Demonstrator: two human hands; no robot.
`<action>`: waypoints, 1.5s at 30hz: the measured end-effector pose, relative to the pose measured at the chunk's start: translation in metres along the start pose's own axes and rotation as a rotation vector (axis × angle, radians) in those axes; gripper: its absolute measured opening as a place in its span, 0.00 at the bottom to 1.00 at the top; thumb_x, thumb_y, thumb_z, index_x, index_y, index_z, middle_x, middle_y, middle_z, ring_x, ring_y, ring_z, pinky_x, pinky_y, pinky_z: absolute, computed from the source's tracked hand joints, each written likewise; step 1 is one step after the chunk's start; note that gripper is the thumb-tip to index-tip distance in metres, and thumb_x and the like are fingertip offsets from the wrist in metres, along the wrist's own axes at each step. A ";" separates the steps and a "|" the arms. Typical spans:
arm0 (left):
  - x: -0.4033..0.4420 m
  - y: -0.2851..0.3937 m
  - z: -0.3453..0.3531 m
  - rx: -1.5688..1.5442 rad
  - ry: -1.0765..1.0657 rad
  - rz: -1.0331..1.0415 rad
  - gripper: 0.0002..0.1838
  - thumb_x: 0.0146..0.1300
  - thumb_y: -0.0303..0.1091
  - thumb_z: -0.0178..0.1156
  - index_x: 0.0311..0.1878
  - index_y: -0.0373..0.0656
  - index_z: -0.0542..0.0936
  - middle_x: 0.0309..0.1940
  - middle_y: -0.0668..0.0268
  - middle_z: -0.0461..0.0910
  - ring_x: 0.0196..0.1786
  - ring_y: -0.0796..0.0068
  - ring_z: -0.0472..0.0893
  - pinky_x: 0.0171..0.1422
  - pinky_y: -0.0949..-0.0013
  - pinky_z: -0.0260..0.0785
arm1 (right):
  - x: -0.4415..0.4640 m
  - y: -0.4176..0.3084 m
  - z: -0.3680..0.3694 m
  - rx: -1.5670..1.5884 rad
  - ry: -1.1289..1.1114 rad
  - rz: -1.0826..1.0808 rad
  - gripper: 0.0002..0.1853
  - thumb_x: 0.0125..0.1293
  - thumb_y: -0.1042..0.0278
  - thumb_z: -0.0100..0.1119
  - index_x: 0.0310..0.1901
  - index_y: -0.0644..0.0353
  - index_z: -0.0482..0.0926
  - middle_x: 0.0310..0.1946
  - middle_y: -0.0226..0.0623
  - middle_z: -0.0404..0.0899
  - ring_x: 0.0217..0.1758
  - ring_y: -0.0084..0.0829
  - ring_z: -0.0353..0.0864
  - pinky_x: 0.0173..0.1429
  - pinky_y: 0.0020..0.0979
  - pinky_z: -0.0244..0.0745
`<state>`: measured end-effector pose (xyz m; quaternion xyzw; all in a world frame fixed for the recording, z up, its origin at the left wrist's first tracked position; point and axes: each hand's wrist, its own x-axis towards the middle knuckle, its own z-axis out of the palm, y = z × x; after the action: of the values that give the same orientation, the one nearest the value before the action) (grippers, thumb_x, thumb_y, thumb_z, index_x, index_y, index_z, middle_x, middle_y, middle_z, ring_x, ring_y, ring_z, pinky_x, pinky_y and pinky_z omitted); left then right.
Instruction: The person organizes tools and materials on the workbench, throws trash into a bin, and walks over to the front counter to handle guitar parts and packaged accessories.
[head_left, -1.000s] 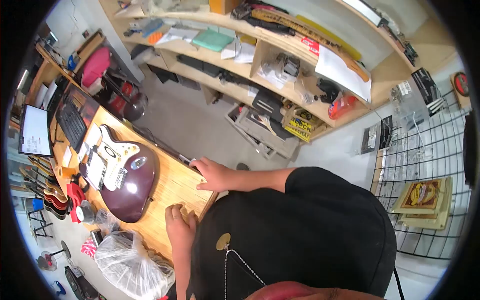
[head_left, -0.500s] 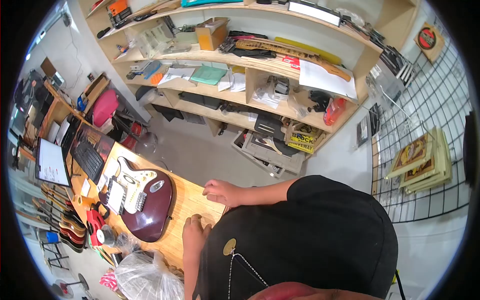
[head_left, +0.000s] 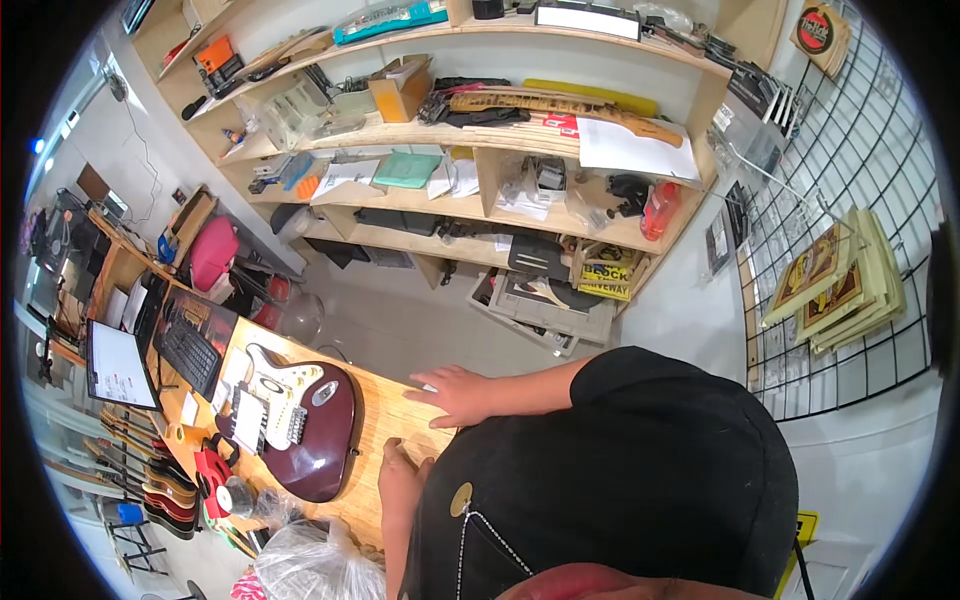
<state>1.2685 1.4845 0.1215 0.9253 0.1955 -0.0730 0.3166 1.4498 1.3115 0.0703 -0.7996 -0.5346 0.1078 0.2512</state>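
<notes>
My right hand is at the near edge of the wooden table, fingers spread, with a small pale spot by the fingertips that is too small to name. Lower in the view, my left hand rests at the same edge, fingers bent and thumb apart, with nothing visible in it. Nearest to both hands lies a dark maroon electric guitar body with a cream pickguard. A white paper or card lies over part of it. Neither hand touches the guitar.
Behind the guitar are a keyboard and a monitor. A clear plastic bag sits below the guitar. Shelves with parts and papers span the back; a wire rack hangs right. Guitars stand at lower left.
The view has tilted up, showing more shelves. My right hand's fingers have spread from a more bent pose. My left hand stays at the table edge, and the guitar lies as before.
</notes>
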 end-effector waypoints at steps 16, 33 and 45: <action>0.003 -0.015 0.014 -0.005 0.079 0.068 0.28 0.55 0.34 0.76 0.56 0.36 0.77 0.48 0.46 0.81 0.52 0.42 0.81 0.57 0.49 0.75 | 0.007 0.002 -0.008 0.146 -0.065 0.117 0.58 0.64 0.42 0.71 0.86 0.46 0.42 0.83 0.55 0.50 0.81 0.59 0.60 0.80 0.53 0.62; 0.005 -0.023 0.022 -0.024 0.141 0.058 0.30 0.54 0.34 0.77 0.57 0.33 0.75 0.45 0.44 0.81 0.50 0.43 0.83 0.57 0.51 0.75 | 0.004 0.029 0.017 0.441 -0.258 0.114 0.46 0.74 0.45 0.61 0.86 0.40 0.48 0.73 0.53 0.69 0.75 0.55 0.69 0.76 0.48 0.67; 0.003 -0.024 0.020 0.031 0.127 0.156 0.30 0.55 0.33 0.76 0.58 0.34 0.75 0.45 0.47 0.81 0.48 0.45 0.82 0.54 0.51 0.74 | 0.002 0.021 0.016 0.136 0.018 -0.056 0.54 0.67 0.46 0.68 0.86 0.41 0.43 0.83 0.56 0.51 0.76 0.61 0.68 0.76 0.52 0.69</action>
<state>1.2617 1.4905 0.0917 0.9452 0.1413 0.0078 0.2941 1.4601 1.3117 0.0459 -0.7663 -0.5460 0.1298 0.3127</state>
